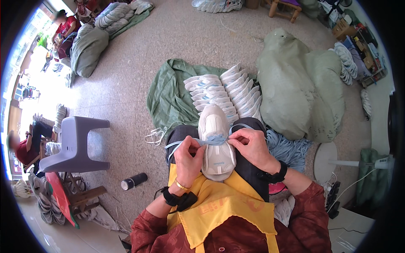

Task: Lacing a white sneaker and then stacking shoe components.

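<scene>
A white shoe upper [217,160] rests between my knees, its toe end away from me. Light blue lace [216,139] runs across its middle, through the eyelet area. At the left side of the shoe, my left hand [188,162] pinches the lace between thumb and fingers. My right hand [253,147] grips the lace in a pinch at the opposite side. Loose lengths of lace trail over both thighs. Just beyond the toe lie stacked rows of white shoe uppers [211,95]. A heap of light blue laces [289,149] sits beside my right knee.
Green sacking [168,92] spreads beyond my left knee; a bulky pale green sack [291,84] stands to the right. A grey-purple plastic stool [76,145] and a dark cylinder [134,181] are at left. Two people sit far left. A white round-based stand [325,164] is at right.
</scene>
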### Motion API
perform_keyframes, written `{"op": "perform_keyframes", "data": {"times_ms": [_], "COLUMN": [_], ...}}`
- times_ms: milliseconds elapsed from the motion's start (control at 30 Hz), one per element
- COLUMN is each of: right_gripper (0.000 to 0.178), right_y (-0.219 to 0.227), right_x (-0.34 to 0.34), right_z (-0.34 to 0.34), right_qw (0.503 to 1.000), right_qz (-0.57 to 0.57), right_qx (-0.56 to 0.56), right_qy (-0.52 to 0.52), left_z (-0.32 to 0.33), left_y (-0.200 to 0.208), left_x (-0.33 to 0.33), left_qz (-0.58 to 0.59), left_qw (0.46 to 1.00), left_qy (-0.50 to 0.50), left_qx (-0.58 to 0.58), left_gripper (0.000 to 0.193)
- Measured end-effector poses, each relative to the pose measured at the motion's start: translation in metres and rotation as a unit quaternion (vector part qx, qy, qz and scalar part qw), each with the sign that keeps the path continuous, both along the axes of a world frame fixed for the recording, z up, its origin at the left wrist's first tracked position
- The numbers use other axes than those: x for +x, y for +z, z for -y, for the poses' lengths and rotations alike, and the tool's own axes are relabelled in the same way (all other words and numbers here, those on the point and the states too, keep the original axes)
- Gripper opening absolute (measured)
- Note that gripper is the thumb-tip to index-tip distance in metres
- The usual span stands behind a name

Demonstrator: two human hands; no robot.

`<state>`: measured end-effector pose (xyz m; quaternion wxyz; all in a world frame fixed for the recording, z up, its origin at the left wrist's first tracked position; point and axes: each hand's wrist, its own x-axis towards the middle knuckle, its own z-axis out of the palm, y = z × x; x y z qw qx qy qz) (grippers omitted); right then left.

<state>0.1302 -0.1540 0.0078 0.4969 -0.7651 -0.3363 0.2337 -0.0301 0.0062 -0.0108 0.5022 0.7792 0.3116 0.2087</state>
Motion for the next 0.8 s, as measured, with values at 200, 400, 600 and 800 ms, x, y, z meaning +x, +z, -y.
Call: {"op": "perform_keyframes", "data": {"times_ms": [200,400,600,800], "right_gripper": [0.028,0.018,0.015,0.011], "right_y": [0.004,0.004,0.006,0.001], "right_x": [-0.005,-0.01,-0.014,-0.016], "right_z": [0.002,0.0,-0.001,-0.001], "right_qw": [0.997,0.987,0.978,0.974], "right_qz": [0.05,0.13,0.179,0.219], "right_qx": [-0.013,-0.066,-0.077,-0.017], "right_qy": [0.051,0.065,0.075,0.053], "left_z": [-0.003,0.001,0.003,0.0], "left_y": [0.003,0.002,0.003,-0.005], "left_x": [-0.001,0.0,0.001,-0.001], "left_qz": [-0.016,0.004,0.048,0.048], "left_qw": [1.0,0.996,0.994,0.987], "left_qy": [0.006,0.001,-0.003,-0.03], "left_qx": [0.001,0.092,0.096,0.148], "left_gripper": [0.025,0.034,0.028,0.018]}}
